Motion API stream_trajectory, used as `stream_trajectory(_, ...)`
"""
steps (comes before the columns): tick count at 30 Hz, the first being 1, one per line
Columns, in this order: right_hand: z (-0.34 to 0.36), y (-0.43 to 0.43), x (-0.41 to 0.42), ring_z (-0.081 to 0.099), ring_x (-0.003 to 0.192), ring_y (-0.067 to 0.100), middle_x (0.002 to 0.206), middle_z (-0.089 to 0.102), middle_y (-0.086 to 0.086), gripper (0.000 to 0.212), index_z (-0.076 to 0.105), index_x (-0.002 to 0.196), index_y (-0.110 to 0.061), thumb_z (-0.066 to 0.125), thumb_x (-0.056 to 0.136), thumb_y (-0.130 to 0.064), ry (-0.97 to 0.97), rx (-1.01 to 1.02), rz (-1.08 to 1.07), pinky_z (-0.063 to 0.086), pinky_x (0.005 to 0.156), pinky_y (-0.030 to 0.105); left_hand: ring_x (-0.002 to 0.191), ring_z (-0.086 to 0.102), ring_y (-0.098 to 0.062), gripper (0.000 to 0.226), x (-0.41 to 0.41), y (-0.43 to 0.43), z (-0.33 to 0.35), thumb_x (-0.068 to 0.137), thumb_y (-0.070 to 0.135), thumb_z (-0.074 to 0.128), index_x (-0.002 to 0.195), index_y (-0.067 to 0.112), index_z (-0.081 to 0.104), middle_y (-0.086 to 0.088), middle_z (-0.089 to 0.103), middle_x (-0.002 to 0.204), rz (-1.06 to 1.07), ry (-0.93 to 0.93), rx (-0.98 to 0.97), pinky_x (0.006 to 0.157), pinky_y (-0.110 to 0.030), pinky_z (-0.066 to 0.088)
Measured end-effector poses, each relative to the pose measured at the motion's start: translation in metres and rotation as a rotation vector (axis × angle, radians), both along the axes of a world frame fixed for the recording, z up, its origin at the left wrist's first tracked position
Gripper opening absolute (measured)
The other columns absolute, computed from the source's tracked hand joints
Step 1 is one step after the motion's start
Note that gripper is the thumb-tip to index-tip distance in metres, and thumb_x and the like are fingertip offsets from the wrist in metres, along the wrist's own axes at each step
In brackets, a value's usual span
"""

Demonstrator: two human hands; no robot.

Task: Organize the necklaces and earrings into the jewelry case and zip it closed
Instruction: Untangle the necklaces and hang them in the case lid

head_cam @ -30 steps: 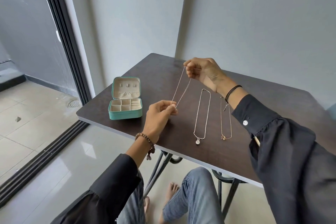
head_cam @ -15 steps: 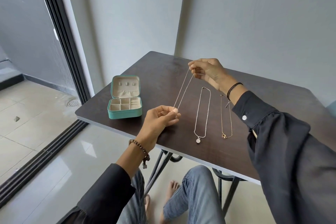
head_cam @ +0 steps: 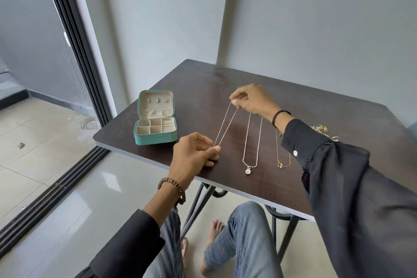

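Both ends of chain (head_cam: 225,123) pinched, left hand (head_cam: 194,153) near, right hand (head_cam: 250,99) far, stretched above table (head_cam: 203,79). Hold taut, fold once, lower into open case (head_cam: 155,128) at left, avoiding tangles.

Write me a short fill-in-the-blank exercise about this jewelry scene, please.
The teal jewelry case stands ___ on the table.
The left hand pinches the ___ end of the thin chain; the right hand the far end.
The silver necklace and gold necklace lie to its ___.
Missing: open; near; right.
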State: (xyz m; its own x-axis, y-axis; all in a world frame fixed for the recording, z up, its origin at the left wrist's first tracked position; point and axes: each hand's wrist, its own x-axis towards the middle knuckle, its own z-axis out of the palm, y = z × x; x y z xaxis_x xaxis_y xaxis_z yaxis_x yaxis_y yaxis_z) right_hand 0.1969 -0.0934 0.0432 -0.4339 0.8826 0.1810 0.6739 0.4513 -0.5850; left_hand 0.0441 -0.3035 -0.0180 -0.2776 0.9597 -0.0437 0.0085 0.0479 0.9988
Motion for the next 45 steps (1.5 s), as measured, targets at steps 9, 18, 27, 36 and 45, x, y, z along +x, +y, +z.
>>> stream_trajectory(9,-0.014,0.003,-0.008,0.063,0.066,-0.004,0.07,0.074,0.0,0.006,0.082,0.088,-0.014,0.078,0.084,-0.012,-0.058,-0.012,-0.047,0.042,0.071,0.006,0.076,0.078,-0.028,0.034,-0.008,0.003,0.008,0.079,0.008,0.086,0.104,-0.003,0.066,-0.021,0.077,0.084,-0.086,-0.023,-0.125,0.059,-0.026,0.061)
stream_trajectory(18,-0.003,-0.008,-0.003,0.067,0.069,0.008,0.077,0.073,0.002,0.014,0.079,0.099,-0.005,0.075,0.092,-0.016,0.321,-0.256,0.06,0.055,0.073,0.022,0.058,0.069,-0.011,0.015,-0.004,0.009,0.013,0.084,0.016,0.083,0.094,0.008,0.074,-0.009,0.078,0.081,-0.177,0.223,-0.165,0.046,-0.022,0.053)
stream_trajectory(27,0.052,-0.059,0.01,0.07,0.085,0.017,0.081,0.071,0.008,0.023,0.074,0.108,0.004,0.071,0.094,-0.014,0.381,-0.395,0.338,0.057,0.084,0.027,0.102,0.064,-0.014,0.038,0.007,0.012,0.04,0.094,0.049,0.065,0.123,0.024,0.063,0.011,0.066,0.119,0.088,0.717,0.097,0.089,-0.038,0.053)
stream_trajectory(36,0.07,-0.09,0.014,0.061,0.073,0.016,0.069,0.057,0.004,0.03,0.072,0.097,0.007,0.071,0.094,-0.023,0.434,-0.373,0.351,0.052,0.079,0.027,0.086,0.072,-0.003,0.026,0.008,0.018,0.066,0.093,0.036,0.073,0.101,0.012,0.075,0.004,0.078,0.086,-0.113,0.122,0.179,0.079,-0.012,0.049)
stream_trajectory(45,0.056,-0.091,0.029,0.056,0.064,0.018,0.065,0.052,0.001,0.028,0.06,0.073,-0.018,0.075,0.091,-0.033,0.706,-0.498,0.15,0.047,0.069,0.027,0.089,0.069,-0.011,0.025,0.016,-0.001,0.097,0.096,0.039,0.066,0.1,0.016,0.074,0.007,0.072,0.088,-0.166,-0.075,0.251,0.095,-0.031,0.044)
